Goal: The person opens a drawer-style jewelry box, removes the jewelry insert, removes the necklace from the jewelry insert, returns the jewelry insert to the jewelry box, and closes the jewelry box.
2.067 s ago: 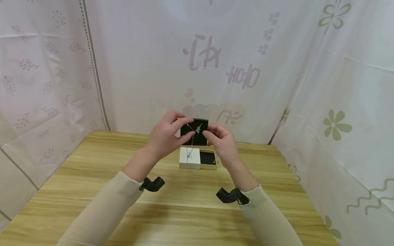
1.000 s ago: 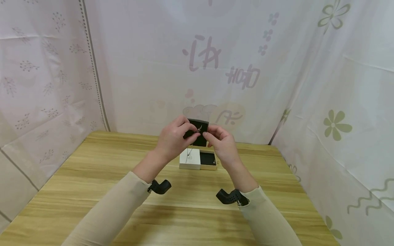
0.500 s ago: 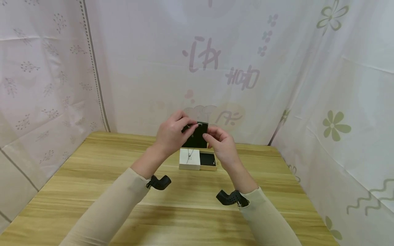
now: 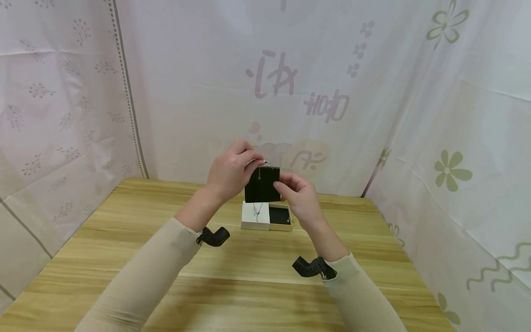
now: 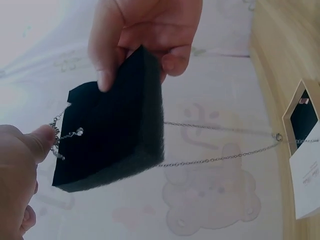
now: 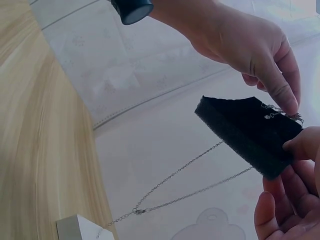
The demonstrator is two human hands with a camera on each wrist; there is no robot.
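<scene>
In the head view, a square black foam pad point(image 4: 262, 190) is held up above the table. My right hand point(image 4: 303, 198) grips its right edge, thumb on the near face. At the pad's top edge my left hand point(image 4: 230, 171) pinches the pendant of a silver necklace point(image 5: 55, 136) between thumb and finger. A short chain end with a small clear stone lies against the pad's face. The rest of the chain point(image 6: 172, 175) hangs in a loop below the pad, with a clasp near its bottom, as the right wrist view shows.
Below the pad, on the wooden table point(image 4: 257, 267), stands a small box with a white sleeve point(image 4: 249, 216) and a tan-rimmed tray point(image 4: 281, 226) pulled partly out to the right. Black lining shows in the tray. Printed curtains point(image 4: 207, 92) enclose the table's back and sides.
My left hand has moved from the pad's face up to its top edge, bringing the pendant along. The pad has sunk slightly and shows more of its face. The right hand keeps its grip.
</scene>
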